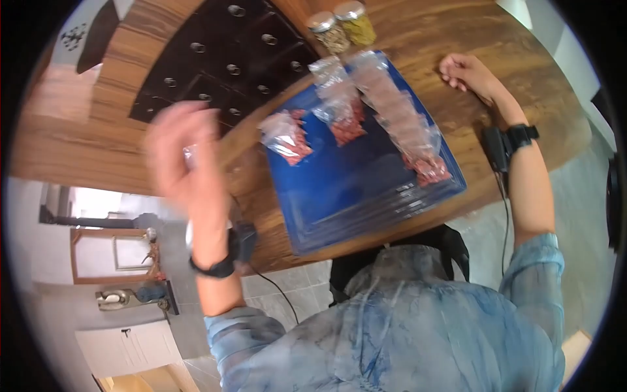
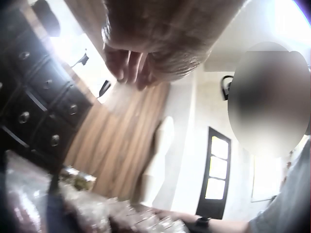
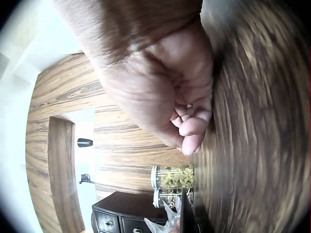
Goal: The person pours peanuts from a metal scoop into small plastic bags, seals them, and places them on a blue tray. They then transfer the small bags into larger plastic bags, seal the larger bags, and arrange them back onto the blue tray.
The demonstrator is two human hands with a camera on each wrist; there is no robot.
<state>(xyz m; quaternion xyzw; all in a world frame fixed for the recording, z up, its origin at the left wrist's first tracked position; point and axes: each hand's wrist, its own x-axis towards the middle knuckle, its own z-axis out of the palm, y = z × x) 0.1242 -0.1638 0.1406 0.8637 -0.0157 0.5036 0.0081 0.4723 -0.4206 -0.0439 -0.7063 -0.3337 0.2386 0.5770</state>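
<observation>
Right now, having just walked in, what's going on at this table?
Someone seated or standing at a wooden table has the left hand raised beside a blue tray; it is too blurred to tell what it holds. The right hand rests on the wood, fingers loosely curled. The tray carries clear bags with red pieces: a row of overlapping bags on the right, others to its left.

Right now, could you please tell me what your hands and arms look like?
The left hand and right hand are bare. Each wears a black wrist strap and a dark, boxy device with a thin dark cable. The blue-grey sleeves are turned up.
</observation>
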